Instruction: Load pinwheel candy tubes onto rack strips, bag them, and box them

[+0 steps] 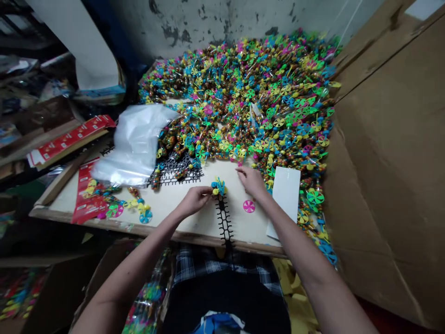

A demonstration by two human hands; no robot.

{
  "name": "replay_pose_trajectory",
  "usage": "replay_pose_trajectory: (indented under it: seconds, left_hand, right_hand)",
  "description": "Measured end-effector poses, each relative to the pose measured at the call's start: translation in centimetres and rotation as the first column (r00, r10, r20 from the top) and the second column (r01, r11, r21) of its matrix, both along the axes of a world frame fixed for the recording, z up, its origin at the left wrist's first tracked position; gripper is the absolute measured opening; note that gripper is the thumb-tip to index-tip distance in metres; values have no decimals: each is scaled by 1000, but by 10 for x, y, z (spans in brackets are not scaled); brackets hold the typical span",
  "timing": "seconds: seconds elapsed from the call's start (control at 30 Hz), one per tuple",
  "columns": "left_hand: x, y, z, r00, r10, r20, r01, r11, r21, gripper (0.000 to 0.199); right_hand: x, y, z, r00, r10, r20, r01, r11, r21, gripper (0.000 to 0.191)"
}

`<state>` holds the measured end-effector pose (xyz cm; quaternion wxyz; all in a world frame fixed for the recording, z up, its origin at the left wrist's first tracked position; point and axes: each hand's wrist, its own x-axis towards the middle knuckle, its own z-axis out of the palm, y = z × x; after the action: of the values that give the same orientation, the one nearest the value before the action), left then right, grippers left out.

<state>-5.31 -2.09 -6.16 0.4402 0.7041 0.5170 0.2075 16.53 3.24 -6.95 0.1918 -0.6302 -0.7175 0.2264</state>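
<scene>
My left hand [198, 199] is closed, its fingertips pinching a small blue and yellow plastic toy [219, 186] at the far end of a black plastic clip strip [225, 222]. That strip runs along the tabletop to the front edge, with short prongs on both sides. Just right of it, my right hand [252, 181] hovers at the near border of the toy pile, fingers stretched toward a small pink piece and apparently holding nothing. Below this hand lies a pink spoked disc [249, 206]. Candy-filled toys with coloured fan wheels [243, 97] form the big heap beyond both hands.
Clear plastic bags [137, 139] lie at left, beside more black strips [177, 169] and a few loose toys [139, 204]. Red printed card [86, 195] sits near the left corner. A white card [287, 192] leans at right, before a tall cardboard wall [389, 139].
</scene>
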Motion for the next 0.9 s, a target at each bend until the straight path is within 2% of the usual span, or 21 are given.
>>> replay_pose_trajectory:
  seconds: [0.07, 0.17, 0.23, 0.3, 0.4, 0.53, 0.6, 0.67, 0.8, 0.9]
  left_hand:
    - [1, 14, 5, 994, -40, -100, 36, 999, -35, 28]
    - [0, 37, 10, 972, -81, -220, 67, 996, -66, 26]
    - [1, 55, 11, 960, -49, -276, 53, 999, 9, 26]
    - [8, 77, 10, 954, 12, -299, 35, 988, 153, 27]
    - [31, 108, 1, 954, 21, -300, 86, 937, 339, 24]
    - [64, 136, -19, 919, -5, -395, 189, 884, 428, 14]
    - [70, 141, -27, 899, 23, -437, 193, 876, 442, 18]
    - [68, 141, -30, 880, 30, -475, 208, 873, 441, 23]
    - [45, 127, -28, 832, -8, -554, 286, 862, 417, 27]
    - [23, 110, -21, 843, -33, -537, 272, 887, 372, 28]
  right_hand:
    - [-14, 19, 0, 996, 36, 84, -34, 999, -31, 31]
    - [-22, 35, 1, 973, -68, 219, 76, 997, -27, 32]
    - [-16, 40, 2, 956, -148, 255, 161, 986, -31, 31]
    - [-5, 42, 0, 954, -181, 239, 193, 981, -28, 30]
    - [11, 42, -4, 965, -187, 185, 185, 982, 25, 27]
    - [17, 48, -7, 980, -164, 116, 143, 974, 173, 26]
    - [15, 54, -6, 987, -110, 118, 81, 970, 231, 30]
    - [14, 63, -5, 983, -37, 178, -5, 974, 228, 36]
    - [13, 77, -5, 938, 69, 340, -112, 988, 109, 37]
    - [14, 77, -6, 914, 133, 384, -158, 987, 35, 31]
